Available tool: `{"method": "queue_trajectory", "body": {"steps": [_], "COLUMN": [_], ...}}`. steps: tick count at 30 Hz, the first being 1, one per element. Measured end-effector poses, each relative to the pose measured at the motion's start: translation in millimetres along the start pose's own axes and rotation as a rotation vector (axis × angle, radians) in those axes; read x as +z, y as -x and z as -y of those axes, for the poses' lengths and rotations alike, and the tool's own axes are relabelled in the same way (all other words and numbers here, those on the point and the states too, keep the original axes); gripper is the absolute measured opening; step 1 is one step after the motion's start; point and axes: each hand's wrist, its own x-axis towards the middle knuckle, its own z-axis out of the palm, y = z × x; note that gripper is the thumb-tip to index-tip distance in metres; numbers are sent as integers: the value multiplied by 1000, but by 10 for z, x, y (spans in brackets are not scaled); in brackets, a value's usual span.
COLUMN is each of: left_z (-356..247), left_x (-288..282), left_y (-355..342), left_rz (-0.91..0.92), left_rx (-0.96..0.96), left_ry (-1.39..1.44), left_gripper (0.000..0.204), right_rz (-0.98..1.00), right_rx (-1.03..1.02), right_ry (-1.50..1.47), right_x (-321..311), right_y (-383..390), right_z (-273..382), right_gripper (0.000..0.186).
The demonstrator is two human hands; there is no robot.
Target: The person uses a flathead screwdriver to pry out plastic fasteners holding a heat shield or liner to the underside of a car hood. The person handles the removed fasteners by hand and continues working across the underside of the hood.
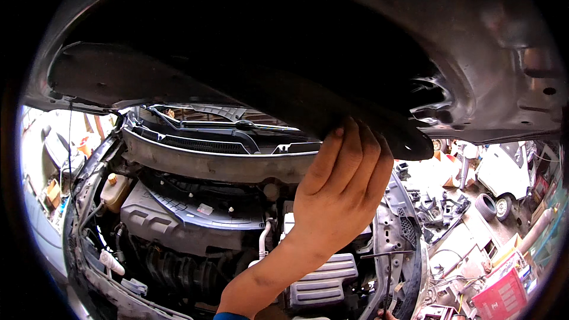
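Note:
My left hand [341, 195] reaches up from the lower edge, its back toward me. Its fingers are bent against the lower edge of a dark, floppy-looking hood liner [409, 147], which hangs below the underside of the raised hood [486, 77]. The thumb is hidden behind the hand. At the bottom edge, only a bit of my right hand [386, 316] shows, around the lower end of a thin dark T-shaped rod [389, 281]. This rod stands upright over the side of the engine bay.
Beneath lies the engine bay, with a grey engine cover [154, 216], a tan fluid reservoir [115, 192] and a ribbed grey box [323, 281]. Outside on the right are loose tyres [486, 206], a red box [501, 297] and scattered parts. A thin cord [70, 148] hangs at left.

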Motion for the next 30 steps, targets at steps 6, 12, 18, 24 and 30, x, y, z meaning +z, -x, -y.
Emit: {"method": "queue_trajectory", "body": {"steps": [6, 12, 18, 24, 30], "left_z": [-18, -75, -191, -297, -400], "left_x": [36, 0, -162, -245, -132], "left_y": [-5, -47, -216, -345, -559], "left_rz": [-57, -45, 52, 187, 419], "left_rx": [-2, -42, -89, -81, -20], "left_ry": [-3, 29, 71, -71, -335], "left_gripper": [33, 31, 39, 46, 44], "right_rz": [45, 56, 92, 322, 337], "right_rx": [-19, 6, 15, 15, -37], "right_ry": [27, 36, 40, 116, -102], "right_x": [7, 81, -41, -202, -128], "right_y": [22, 34, 62, -58, 116], "right_z": [-20, -5, 7, 69, 260], "right_gripper": [30, 29, 27, 30, 28]}}
